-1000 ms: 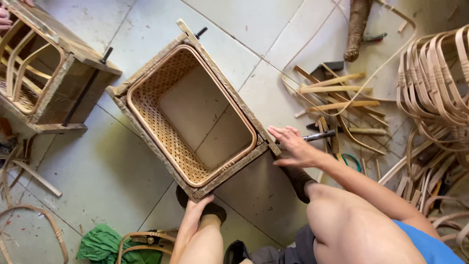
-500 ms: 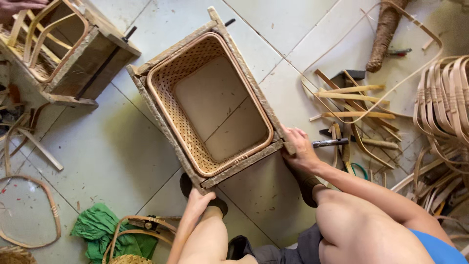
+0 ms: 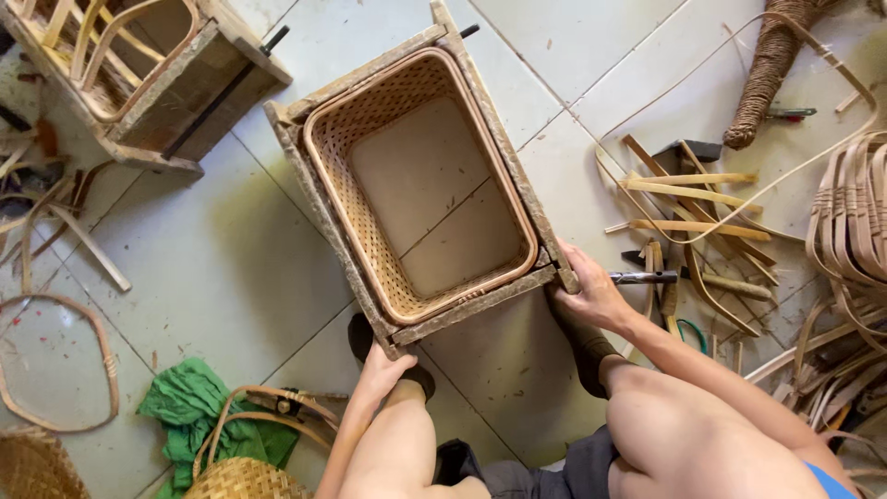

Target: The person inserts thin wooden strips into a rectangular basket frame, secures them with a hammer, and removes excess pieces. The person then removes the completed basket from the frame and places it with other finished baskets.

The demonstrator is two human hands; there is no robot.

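Since the earlier frame, the wooden frame point(image 3: 480, 314) with the woven basket point(image 3: 370, 217) inside it has turned a little and now lies closer to my knees, and my right hand point(image 3: 591, 296) has moved from the floor beside it onto its near right corner. The grip of this hand is closed around that corner, fingers on top of the wood. My left hand point(image 3: 381, 365) is at the near left corner of the frame, touching it from below; its grip is loosely spread, not holding anything.

The basket sits inside the frame on the tiled floor point(image 3: 212, 268), between my feet, with its opening facing up. Just beside my right hand, a hammer point(image 3: 647, 277) lies on the floor among flat bamboo strips point(image 3: 688, 185). A bundle of bent strips point(image 3: 850, 222) lies at the right edge. A second wooden frame point(image 3: 176, 92) stands at the top left, well apart. Near my left knee are a green cloth point(image 3: 185, 411) and a small basket with a handle point(image 3: 245, 471).
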